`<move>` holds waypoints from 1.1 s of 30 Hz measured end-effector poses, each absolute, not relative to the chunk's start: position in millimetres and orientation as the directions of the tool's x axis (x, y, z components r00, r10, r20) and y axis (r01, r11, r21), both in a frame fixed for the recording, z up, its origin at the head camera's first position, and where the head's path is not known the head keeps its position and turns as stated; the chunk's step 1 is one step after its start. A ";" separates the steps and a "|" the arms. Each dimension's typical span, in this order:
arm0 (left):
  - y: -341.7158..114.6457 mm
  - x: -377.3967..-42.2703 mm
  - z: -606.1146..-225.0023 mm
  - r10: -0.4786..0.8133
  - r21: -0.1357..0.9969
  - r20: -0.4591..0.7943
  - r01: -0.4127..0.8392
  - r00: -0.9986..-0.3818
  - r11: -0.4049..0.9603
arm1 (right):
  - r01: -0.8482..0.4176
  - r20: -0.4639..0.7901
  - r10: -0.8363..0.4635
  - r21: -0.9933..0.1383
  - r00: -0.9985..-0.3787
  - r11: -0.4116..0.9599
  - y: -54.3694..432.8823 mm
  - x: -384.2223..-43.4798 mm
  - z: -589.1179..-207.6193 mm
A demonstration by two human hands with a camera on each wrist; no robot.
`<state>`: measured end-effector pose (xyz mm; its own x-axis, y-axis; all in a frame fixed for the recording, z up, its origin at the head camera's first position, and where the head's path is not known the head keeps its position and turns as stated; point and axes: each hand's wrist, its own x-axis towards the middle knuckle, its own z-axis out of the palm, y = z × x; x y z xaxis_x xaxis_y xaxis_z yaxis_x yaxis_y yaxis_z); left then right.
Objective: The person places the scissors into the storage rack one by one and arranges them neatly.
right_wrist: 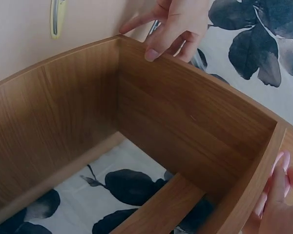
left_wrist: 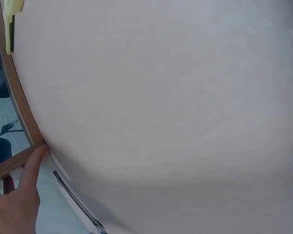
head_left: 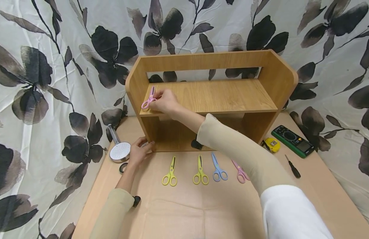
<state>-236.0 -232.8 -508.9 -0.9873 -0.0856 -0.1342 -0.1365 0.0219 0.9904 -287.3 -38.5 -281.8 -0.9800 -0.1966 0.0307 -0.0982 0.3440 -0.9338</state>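
My right hand (head_left: 165, 101) pinches small pink scissors (head_left: 152, 94) at the left end of the wooden shelf's upper board (head_left: 220, 94). The scissors lean with their handle loops low, near the board's front edge. In the right wrist view, part of the pink scissors (right_wrist: 284, 158) shows between the fingers of that hand (right_wrist: 278, 209). My left hand (head_left: 140, 151) grips the shelf's lower left front corner. One digit of the left hand (left_wrist: 19, 204) lies along the corner in the left wrist view, while other fingers go behind the side panel (left_wrist: 14, 163).
Two yellow scissors (head_left: 171, 174), blue scissors (head_left: 218, 169) and another pink pair (head_left: 240, 173) lie before the shelf. A shower head (head_left: 120, 151) and black ring (head_left: 123, 167) sit left; a tape measure (head_left: 271, 145), green multimeter (head_left: 293, 141) and screwdriver (head_left: 293, 167) sit right.
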 end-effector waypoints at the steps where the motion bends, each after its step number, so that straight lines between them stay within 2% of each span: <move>1: -232.7 -236.2 -509.2 -0.086 0.990 -0.138 -0.141 -0.987 0.023 | -0.102 0.027 -0.203 -0.926 -0.979 0.365 -39.1 -288.1 -282.1; 12: -232.1 -234.8 -506.3 -0.088 0.989 -0.144 -0.147 -0.986 0.029 | -0.130 -0.005 -0.240 -0.830 -0.971 0.542 -42.1 -295.1 -273.9; 17: -232.7 -235.2 -506.3 -0.080 0.987 -0.159 -0.162 -0.984 0.021 | -0.117 -0.051 -0.265 -0.805 -0.963 0.582 -45.0 -297.9 -265.6; 23: -233.3 -234.9 -507.8 -0.081 0.985 -0.172 -0.174 -0.982 0.018 | -0.183 -0.046 -0.311 -0.723 -0.949 0.666 -44.2 -299.6 -260.4; 33: -233.2 -237.5 -507.4 -0.073 0.982 -0.188 -0.188 -0.979 -0.007 | -0.207 -0.067 -0.338 -0.675 -0.939 0.709 -43.5 -298.3 -260.4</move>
